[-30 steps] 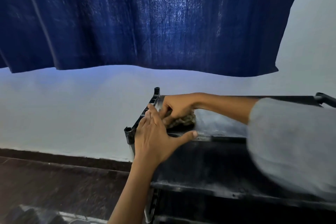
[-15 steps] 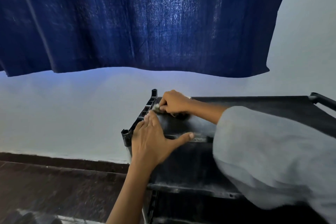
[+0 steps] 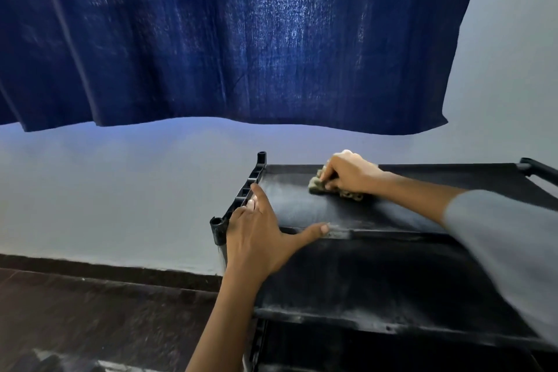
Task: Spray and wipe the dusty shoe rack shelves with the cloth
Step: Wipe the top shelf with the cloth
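Looking down through the head camera, I see the black shoe rack point(image 3: 392, 275) with its long axis running left to right along the pale wall point(image 3: 120, 190), its shelves stepping down toward me. My right hand point(image 3: 350, 174) is curled around a crumpled greenish cloth point(image 3: 317, 186) and presses it onto the top shelf point(image 3: 302, 208), toward the far edge of the rack and a little in from its left end. The cloth pokes out to the left of the fingers and below the palm. My left hand point(image 3: 256, 235) lies flat with fingers straight on the near left corner of the top shelf, fingertips against the rack's left side rail point(image 3: 244, 193) and thumb stretched right along the shelf's front bar.

Grey dust streaks show on the top shelf near the left hand and along the front edge of the lower shelf point(image 3: 362, 320). A dark blue curtain point(image 3: 226, 39) hangs above the rack, its hem well clear of the top shelf. Left of the rack lies a dark floor point(image 3: 90, 311), with a dark skirting strip at the foot of the wall.

My grey sleeve point(image 3: 507, 251) crosses the rack's right half and hides much of both shelves there. The rack's right end and bottom are cut off by the frame. Something pale and blurred sits at the bottom left on the floor; I cannot make it out.
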